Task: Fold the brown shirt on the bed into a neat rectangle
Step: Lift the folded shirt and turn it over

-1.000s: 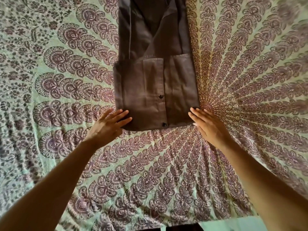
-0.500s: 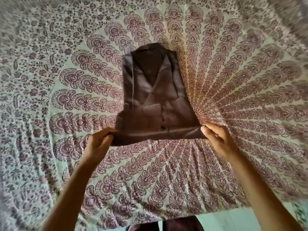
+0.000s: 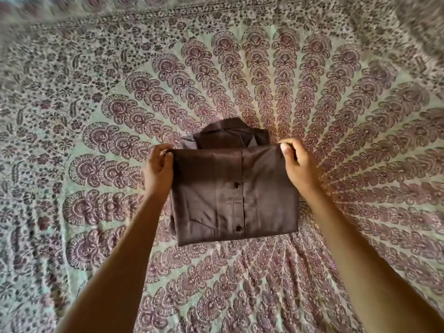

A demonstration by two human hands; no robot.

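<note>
**Brown shirt doubled over, both hands on its far corners**

The brown shirt [image 3: 235, 195] lies at the middle of the bed, doubled into a block that is nearly square. Its button strip runs from far to near down the middle, with one dark button [image 3: 236, 185] halfway along and a second button [image 3: 239, 228] close to the near fold. Past the far edge of the top layer the collar [image 3: 230, 133] shows, lying flat on the bed.

The left hand [image 3: 157, 169] pinches the far left corner of the top layer, with fingers and thumb curled round the cloth. The right hand [image 3: 298, 164] pinches the far right corner the same way, its thumbnail facing the camera. The edge between them is drawn straight; whether it rests on the layer below cannot be told. Both bare forearms reach in from the near side.

Under everything is a pale green bedspread [image 3: 96, 116], printed with maroon fan shapes that spread outward from the shirt. Its far border is blurred.
</note>
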